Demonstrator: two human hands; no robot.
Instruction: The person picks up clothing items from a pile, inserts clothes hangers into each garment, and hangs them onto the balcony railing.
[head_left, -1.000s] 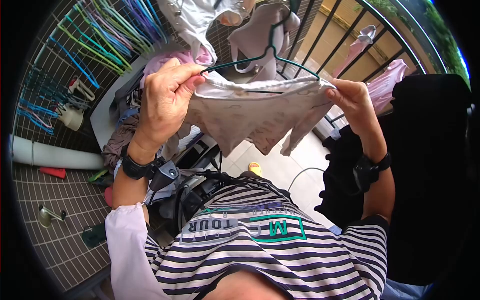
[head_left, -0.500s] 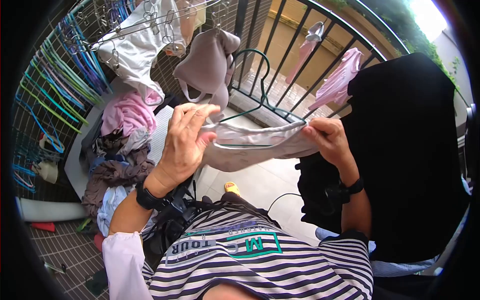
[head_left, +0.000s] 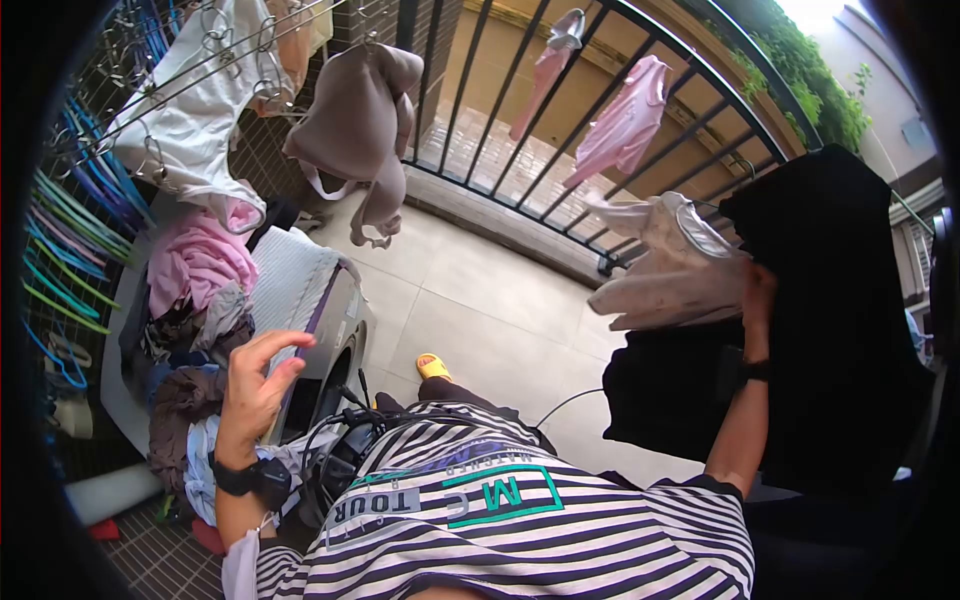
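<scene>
A pale long-sleeved shirt (head_left: 685,275) hangs from a hanger beside a large black garment (head_left: 840,330), to the right of the railing. At the shirt's right edge is my right hand (head_left: 758,298), its fingers curled against the cloth and partly hidden. My left hand (head_left: 262,385) is raised in front of the washing machine (head_left: 345,310). Its thumb and fingers are apart, with nothing between them.
A mauve bra (head_left: 350,125) and white underwear (head_left: 195,110) hang from a clip rack at upper left. Piled laundry (head_left: 200,265) lies on the washing machine beside many coloured hangers (head_left: 75,235). Small pink garments (head_left: 625,120) hang by the black railing (head_left: 490,190).
The pale shirt has moved right, from between both hands to beside the black garment. My left hand has let go and dropped to the lower left; my right hand went right with the shirt.
</scene>
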